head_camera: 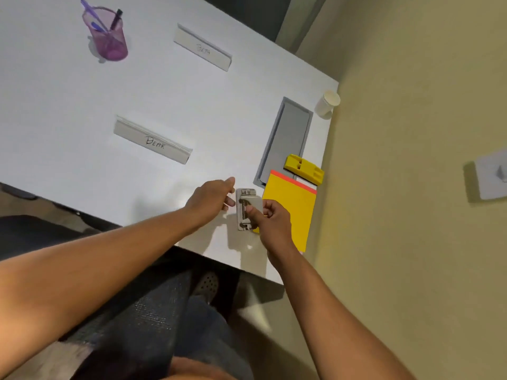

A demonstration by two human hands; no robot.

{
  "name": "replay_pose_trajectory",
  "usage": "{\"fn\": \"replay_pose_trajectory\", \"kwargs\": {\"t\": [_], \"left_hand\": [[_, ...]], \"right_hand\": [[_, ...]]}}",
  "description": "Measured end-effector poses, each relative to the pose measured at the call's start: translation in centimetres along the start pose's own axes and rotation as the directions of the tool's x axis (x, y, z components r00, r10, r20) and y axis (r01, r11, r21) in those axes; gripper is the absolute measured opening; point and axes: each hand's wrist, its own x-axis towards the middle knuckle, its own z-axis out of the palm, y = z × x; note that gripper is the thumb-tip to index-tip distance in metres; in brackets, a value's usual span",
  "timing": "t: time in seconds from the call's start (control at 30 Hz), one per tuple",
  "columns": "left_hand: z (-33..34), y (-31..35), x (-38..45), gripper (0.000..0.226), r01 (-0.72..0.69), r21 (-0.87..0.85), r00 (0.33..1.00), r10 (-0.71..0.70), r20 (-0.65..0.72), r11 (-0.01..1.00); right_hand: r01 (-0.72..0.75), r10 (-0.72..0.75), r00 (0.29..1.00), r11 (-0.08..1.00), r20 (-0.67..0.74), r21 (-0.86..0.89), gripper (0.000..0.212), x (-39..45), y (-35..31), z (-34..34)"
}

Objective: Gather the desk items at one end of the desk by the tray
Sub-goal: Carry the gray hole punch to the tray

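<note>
A grey tray (pixel 285 138) lies near the right end of the white desk (pixel 82 111). A yellow notepad (pixel 290 215) with a red top strip and a yellow stapler-like block (pixel 303 168) lie at the tray's near end. A metal hole punch (pixel 246 198) sits left of the notepad. My right hand (pixel 270 219) grips the punch with thumb and fingers. My left hand (pixel 211 200) rests at the punch's left side, fingers touching it. Two white name plates, "Dear" (pixel 153 141) and another (pixel 203 48), and a purple pen cup (pixel 105 34) stand farther left.
A white paper cup (pixel 327 102) stands at the desk's right edge beyond the tray. A yellowish wall runs along the right with a white socket (pixel 491 176). The desk's near edge is close to my legs and a dark chair.
</note>
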Motion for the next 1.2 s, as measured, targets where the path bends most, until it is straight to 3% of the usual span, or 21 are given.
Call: {"fn": "replay_pose_trajectory", "kwargs": {"t": [0.1, 0.17, 0.23, 0.27, 0.37, 0.53, 0.73, 0.9, 1.2], "left_hand": [[-0.4, -2.3, 3.1, 0.048, -0.138, 0.415, 0.981, 0.183, -0.071, 0.899], [-0.6, -3.6, 5.5, 0.045, -0.268, 0.673, 0.941, 0.337, 0.03, 0.689], [0.0, -5.0, 7.8, 0.054, -0.323, 0.855, 0.914, 0.37, 0.169, 0.407], [0.7, -5.7, 8.6, 0.06, -0.32, 0.879, 0.914, 0.36, 0.188, 0.353], [3.0, -8.1, 9.7, 0.066, -0.359, 0.86, 0.878, 0.444, 0.179, 0.362], [4.3, -11.5, 11.2, 0.061, -0.347, 0.898, 0.775, 0.622, 0.114, 0.269], [4.9, -12.5, 12.0, 0.057, -0.363, 0.899, 0.647, 0.761, 0.053, 0.246], [4.8, -11.8, 12.5, 0.061, -0.313, 0.923, 0.761, 0.642, 0.1, 0.226], [4.9, -11.0, 11.8, 0.059, -0.329, 0.895, 0.771, 0.633, 0.07, 0.301]], "right_hand": [[-0.076, 0.086, 0.994, 0.988, -0.065, 0.137, 0.019, 3.4, 0.4, 0.9], [-0.062, 0.082, 0.99, 0.984, -0.116, 0.168, 0.021, 5.9, -0.2, 0.4], [-0.036, 0.059, 0.987, 0.987, -0.148, 0.157, 0.026, 8.8, -1.5, -0.9], [-0.018, 0.042, 0.985, 0.989, -0.165, 0.144, 0.028, 10.5, -2.3, -1.7], [0.023, 0.006, 0.974, 0.991, -0.226, 0.128, 0.025, 15.6, -4.6, -4.5], [0.015, -0.015, 0.926, 1.0, -0.377, -0.004, 0.025, 24.4, -6.6, -8.6], [-0.022, -0.121, 0.893, 0.951, -0.433, -0.31, 0.023, 31.8, -5.2, -10.4], [-0.073, -0.13, 0.895, 0.901, -0.426, -0.429, 0.027, 34.8, -2.9, -11.1], [-0.152, -0.047, 0.895, 0.902, -0.444, -0.403, 0.027, 36.6, -1.5, -11.2]]}}
